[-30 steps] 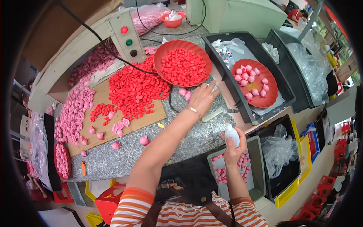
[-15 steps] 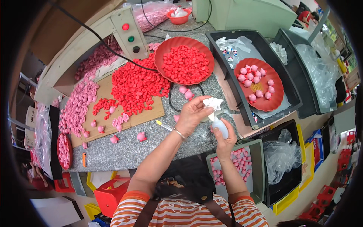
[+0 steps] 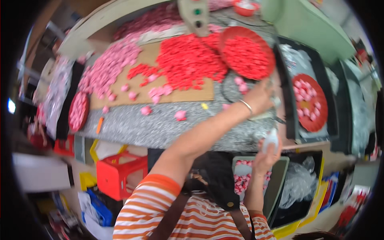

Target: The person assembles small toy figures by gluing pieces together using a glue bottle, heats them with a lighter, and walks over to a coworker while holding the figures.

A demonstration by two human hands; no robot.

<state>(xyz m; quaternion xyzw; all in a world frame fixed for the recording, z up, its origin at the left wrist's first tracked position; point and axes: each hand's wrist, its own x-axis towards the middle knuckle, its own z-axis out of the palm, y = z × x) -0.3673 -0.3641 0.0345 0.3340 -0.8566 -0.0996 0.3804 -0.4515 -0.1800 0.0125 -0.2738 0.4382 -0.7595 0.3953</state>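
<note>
My right hand [image 3: 269, 154] is closed round a pale squeeze bottle [image 3: 271, 140], its narrow tip pointing up, just in front of the table edge. My left arm crosses over the table, and my left hand [image 3: 261, 97] is at the right end, near the black tray [image 3: 293, 124]. Motion smears its fingers, so whether it holds anything is unclear. Behind that hand stands a red bowl [image 3: 270, 56] full of small red pieces. Two small pink balls [image 3: 240, 83] lie beside my left hand. The black tray holds a red fluted plate [image 3: 322, 96] with several pink balls.
Red pieces [image 3: 186, 60] heap up on cardboard [image 3: 192, 95], with pink pieces [image 3: 112, 68] to their left. An orange stick [image 3: 100, 125] lies at the front left. Below the table are a grey bin [image 3: 283, 172] of pink-and-red pieces and a red stool [image 3: 120, 174].
My left hand has left the bottle tip, where it pinched a crumpled white tissue, and reached right and away. The bottle in my right hand is lower in the picture. The whole view has shifted.
</note>
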